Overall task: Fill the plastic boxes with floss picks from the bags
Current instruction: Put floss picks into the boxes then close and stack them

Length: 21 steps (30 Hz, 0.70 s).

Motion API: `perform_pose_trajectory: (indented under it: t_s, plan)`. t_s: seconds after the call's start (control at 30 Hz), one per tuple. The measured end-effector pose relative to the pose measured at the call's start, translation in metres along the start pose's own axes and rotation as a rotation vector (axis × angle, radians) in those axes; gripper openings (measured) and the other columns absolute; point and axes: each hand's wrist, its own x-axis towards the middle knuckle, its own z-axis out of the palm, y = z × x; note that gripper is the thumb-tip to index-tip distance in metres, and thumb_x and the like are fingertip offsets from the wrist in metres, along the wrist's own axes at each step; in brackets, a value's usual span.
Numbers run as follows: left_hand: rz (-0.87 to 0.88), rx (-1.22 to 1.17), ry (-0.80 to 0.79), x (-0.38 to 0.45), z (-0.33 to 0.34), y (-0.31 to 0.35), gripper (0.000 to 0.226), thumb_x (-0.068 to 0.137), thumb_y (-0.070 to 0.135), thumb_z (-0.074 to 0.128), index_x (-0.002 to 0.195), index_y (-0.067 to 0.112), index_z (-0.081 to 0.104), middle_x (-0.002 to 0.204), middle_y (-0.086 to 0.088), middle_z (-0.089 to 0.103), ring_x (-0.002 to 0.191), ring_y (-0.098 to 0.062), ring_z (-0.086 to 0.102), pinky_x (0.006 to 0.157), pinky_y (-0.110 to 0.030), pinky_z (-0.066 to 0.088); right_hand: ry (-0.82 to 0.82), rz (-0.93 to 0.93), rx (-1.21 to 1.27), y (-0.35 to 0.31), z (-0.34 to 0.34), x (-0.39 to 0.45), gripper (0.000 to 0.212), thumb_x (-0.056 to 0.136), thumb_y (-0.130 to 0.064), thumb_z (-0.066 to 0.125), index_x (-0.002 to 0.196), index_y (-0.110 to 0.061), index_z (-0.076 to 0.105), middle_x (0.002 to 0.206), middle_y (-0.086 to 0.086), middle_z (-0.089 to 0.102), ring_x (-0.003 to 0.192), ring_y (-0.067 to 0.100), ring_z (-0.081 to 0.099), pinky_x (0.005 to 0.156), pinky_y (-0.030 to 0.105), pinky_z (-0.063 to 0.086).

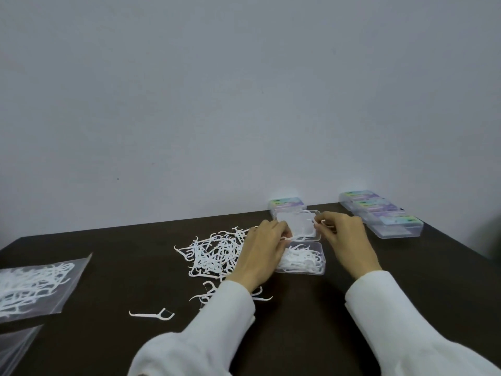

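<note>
Progress looks partial, approx. the middle of the task. Going from near to far: one single floss pick (151,314) lies alone on the desk (298,321), close to the front edge. At left a clear bag (35,286) is not yet emptied, many picks inside, and a second bag (16,346) shows at the corner, content unclear. In the centre a loose pile of picks (214,253) waits on the desk, just beside the open box (301,259), which is already well filled with picks.

Left hand (260,253) has its grip closed around a few picks at the box's left side. Right hand (344,234) pinches one pick near the raised clear lid (298,222); both grips are narrow.

Behind the lid one closed box (287,204) stands; at far right a row of closed boxes (382,215), prob. finished.

Room: the middle front of the desk is free btw. the sleeves; the far edge meets the wall (244,104) directly behind the boxes, so little room there. The right edge runs near the row.
</note>
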Motion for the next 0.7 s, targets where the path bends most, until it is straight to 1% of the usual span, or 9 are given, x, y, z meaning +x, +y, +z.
perform_pose_trajectory:
  t_s: [0.07,0.2,0.3,0.4,0.47,0.5,0.57,0.63,0.7]
  plan:
    - [0.004,0.013,-0.014,0.003,0.006,0.004,0.015,0.096,0.026,0.049,0.109,0.021,0.055,0.112,0.005,0.059,0.106,-0.014,0.047,0.095,-0.031,0.028,0.032,0.016,0.010,0.001,-0.002,-0.001,0.023,0.090,-0.017,0.059,0.112,-0.015,0.067,0.102,0.009,0.069,0.091,0.021,0.064,0.083,0.036,0.053]
    - [-0.029,-0.001,-0.024,0.008,0.012,0.007,0.016,0.093,0.028,0.055,0.108,0.024,0.060,0.111,0.007,0.059,0.108,-0.011,0.047,0.101,-0.032,0.021,0.007,0.004,0.012,-0.002,-0.002,-0.005,0.025,0.091,-0.016,0.058,0.115,-0.013,0.066,0.105,0.008,0.069,0.093,0.019,0.065,0.083,0.031,0.053]
    - [-0.115,-0.180,-0.006,0.009,0.013,0.004,0.025,0.085,0.030,0.067,0.109,0.026,0.062,0.106,0.011,0.062,0.103,-0.007,0.052,0.102,-0.031,0.029,-0.033,-0.005,0.000,-0.004,-0.003,-0.007,0.028,0.091,-0.015,0.057,0.118,-0.012,0.064,0.109,0.008,0.069,0.094,0.019,0.065,0.083,0.029,0.052]
    - [-0.275,-0.544,0.043,0.009,0.008,-0.003,0.027,0.077,0.024,0.076,0.102,0.021,0.066,0.097,0.008,0.066,0.094,-0.007,0.058,0.084,-0.019,0.047,-0.088,-0.026,-0.043,-0.008,-0.002,-0.009,0.031,0.092,-0.016,0.056,0.122,-0.013,0.061,0.115,0.009,0.067,0.100,0.020,0.064,0.088,0.031,0.052]
    - [-0.381,-0.698,0.106,0.009,0.004,-0.007,0.015,0.083,0.019,0.070,0.098,0.016,0.066,0.091,0.007,0.066,0.089,-0.008,0.060,0.073,-0.009,0.045,-0.114,-0.043,-0.079,-0.011,-0.001,-0.010,0.031,0.092,-0.017,0.056,0.123,-0.015,0.061,0.117,0.008,0.066,0.102,0.020,0.063,0.091,0.030,0.050]
    - [-0.429,-0.714,0.152,0.008,0.004,-0.010,0.008,0.088,0.018,0.065,0.096,0.016,0.066,0.090,0.007,0.066,0.088,-0.009,0.061,0.072,-0.008,0.045,-0.134,-0.049,-0.104,-0.013,0.000,-0.010,0.031,0.093,-0.018,0.055,0.124,-0.017,0.061,0.119,0.008,0.065,0.104,0.020,0.063,0.093,0.029,0.048]
    - [-0.508,-0.724,0.197,0.007,0.005,-0.015,0.008,0.092,0.014,0.058,0.092,0.016,0.066,0.089,0.005,0.066,0.091,-0.013,0.062,0.073,-0.011,0.045,-0.193,-0.070,-0.185,-0.018,0.003,-0.012,0.033,0.095,-0.020,0.051,0.127,-0.022,0.057,0.124,0.006,0.061,0.109,0.019,0.060,0.096,0.027,0.044]
    - [-0.527,-0.701,0.157,0.006,0.005,-0.018,0.010,0.089,0.009,0.059,0.090,0.015,0.067,0.088,0.004,0.067,0.089,-0.012,0.062,0.071,-0.010,0.044,-0.229,-0.121,-0.300,-0.023,0.006,-0.014,0.035,0.098,-0.023,0.046,0.132,-0.028,0.052,0.128,0.005,0.058,0.112,0.020,0.058,0.096,0.026,0.043]
    - [-0.506,-0.668,0.090,0.004,0.004,-0.018,0.011,0.086,0.006,0.062,0.091,0.013,0.069,0.086,0.004,0.066,0.079,-0.007,0.059,0.064,-0.005,0.043,-0.211,-0.157,-0.365,-0.025,0.006,-0.016,0.036,0.098,-0.026,0.044,0.134,-0.031,0.048,0.129,0.004,0.058,0.112,0.020,0.058,0.094,0.026,0.044]
